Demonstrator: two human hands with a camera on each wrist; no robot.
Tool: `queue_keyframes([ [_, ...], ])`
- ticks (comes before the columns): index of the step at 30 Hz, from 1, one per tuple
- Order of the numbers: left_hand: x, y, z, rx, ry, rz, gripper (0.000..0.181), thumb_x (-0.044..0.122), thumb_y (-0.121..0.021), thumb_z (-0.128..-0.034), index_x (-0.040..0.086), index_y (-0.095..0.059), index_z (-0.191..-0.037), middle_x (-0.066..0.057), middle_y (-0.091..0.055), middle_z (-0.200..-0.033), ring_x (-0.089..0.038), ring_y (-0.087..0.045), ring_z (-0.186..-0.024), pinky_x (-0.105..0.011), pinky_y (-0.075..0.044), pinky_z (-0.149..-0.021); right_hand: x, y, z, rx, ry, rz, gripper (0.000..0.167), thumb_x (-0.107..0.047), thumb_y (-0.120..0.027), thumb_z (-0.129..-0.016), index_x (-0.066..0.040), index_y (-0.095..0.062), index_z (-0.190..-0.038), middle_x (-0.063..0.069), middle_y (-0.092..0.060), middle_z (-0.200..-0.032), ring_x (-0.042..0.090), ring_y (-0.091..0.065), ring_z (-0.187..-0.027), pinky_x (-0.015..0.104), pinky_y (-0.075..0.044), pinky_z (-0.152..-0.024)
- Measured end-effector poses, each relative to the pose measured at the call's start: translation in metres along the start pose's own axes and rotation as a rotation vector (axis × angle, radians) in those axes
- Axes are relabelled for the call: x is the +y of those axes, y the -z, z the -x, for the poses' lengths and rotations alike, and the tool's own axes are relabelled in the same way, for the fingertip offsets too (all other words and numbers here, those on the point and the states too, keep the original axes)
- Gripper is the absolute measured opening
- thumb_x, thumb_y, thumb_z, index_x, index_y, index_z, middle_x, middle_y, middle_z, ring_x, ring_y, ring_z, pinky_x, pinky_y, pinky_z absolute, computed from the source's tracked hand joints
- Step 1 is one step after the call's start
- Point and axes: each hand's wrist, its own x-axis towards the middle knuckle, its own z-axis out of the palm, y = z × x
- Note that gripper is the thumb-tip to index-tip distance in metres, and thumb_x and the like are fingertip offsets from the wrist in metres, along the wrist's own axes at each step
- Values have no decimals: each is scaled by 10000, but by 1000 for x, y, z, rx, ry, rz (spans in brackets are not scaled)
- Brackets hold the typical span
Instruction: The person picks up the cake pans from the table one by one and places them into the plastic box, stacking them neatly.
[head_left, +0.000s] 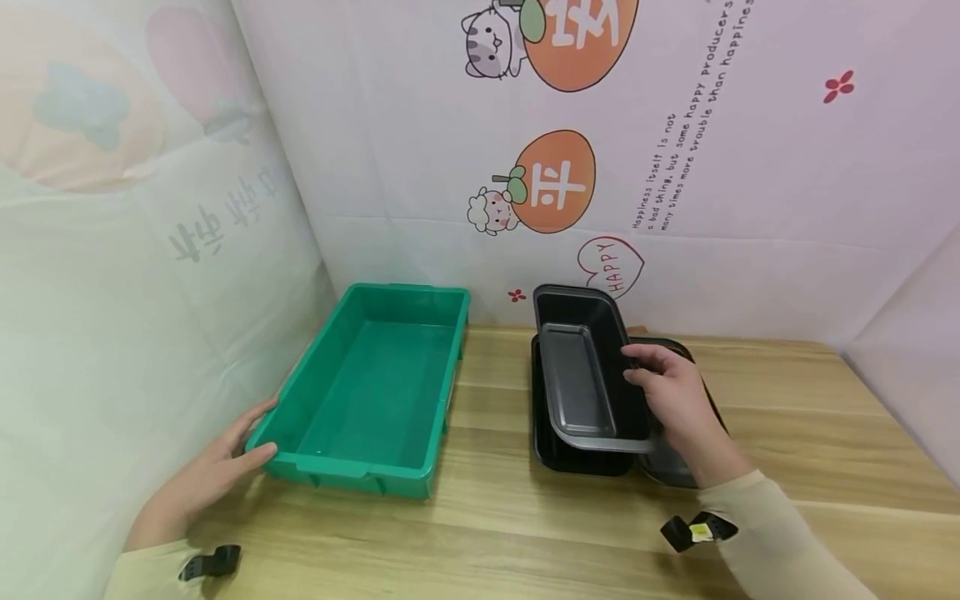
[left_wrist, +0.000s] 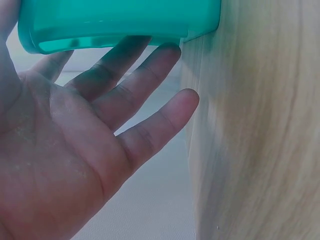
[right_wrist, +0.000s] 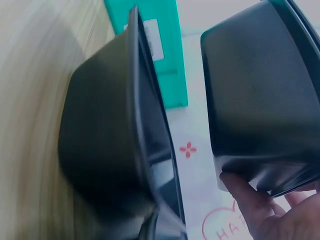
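Observation:
In the head view my right hand [head_left: 682,408] grips the right side of a black loaf pan [head_left: 577,379]. That pan is raised and tilted over a second black loaf pan [head_left: 581,462] on the table. Another dark pan [head_left: 670,467] lies to the right, partly hidden by my hand. The right wrist view shows the held pan [right_wrist: 262,90] apart from the lower one [right_wrist: 100,130]. On the left stands a green plastic tray [head_left: 382,392]. My left hand [head_left: 206,475] touches its near left corner, with fairly straight fingers beneath the rim in the left wrist view.
The wooden table [head_left: 495,517] shows between the tray and the pans and along the front. A white printed cloth [head_left: 412,167] hangs behind the table. More cloth rises close beside the tray on the left and stands at the far right.

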Motion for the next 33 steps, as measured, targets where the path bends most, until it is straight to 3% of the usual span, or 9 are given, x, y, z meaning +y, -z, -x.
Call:
queue_keyframes([
  [4,-2,0,-1,8,-6,-1,682,205,-475,-1054,243,-66,-1599,-258,26,-1601,-594,22,-1389,-802,-152,-956,-8,-13,-1,-4,12,-25,356,-75,-552,-979,-15,-570,-1330,168,-508,-1314,240,-472,-1099,317,-451,-868],
  [11,-4,1,-3,3,-25,-1,681,183,-479,-1051,217,-75,-1599,-266,38,-1600,-601,33,-1384,-805,-126,-958,-18,-33,-2,-40,10,-104,345,-42,-547,-971,-2,-570,-1314,157,-485,-1297,239,-460,-1076,244,-480,-801],
  [23,-1,0,0,30,-37,1,694,172,-513,-1036,203,-106,-1597,-265,-9,-1601,-597,3,-1387,-795,-138,-970,-35,-67,-5,-72,9,-193,340,5,-554,-949,13,-569,-1289,127,-460,-1361,251,-463,-1065,334,-447,-840],
  [33,-5,-1,0,31,-9,6,685,220,-497,-1046,235,-93,-1598,-258,10,-1603,-587,18,-1394,-794,-135,-975,-48,-101,-6,-102,31,-255,329,31,-546,-947,6,-574,-1275,112,-484,-1319,237,-490,-1006,347,-455,-821],
])
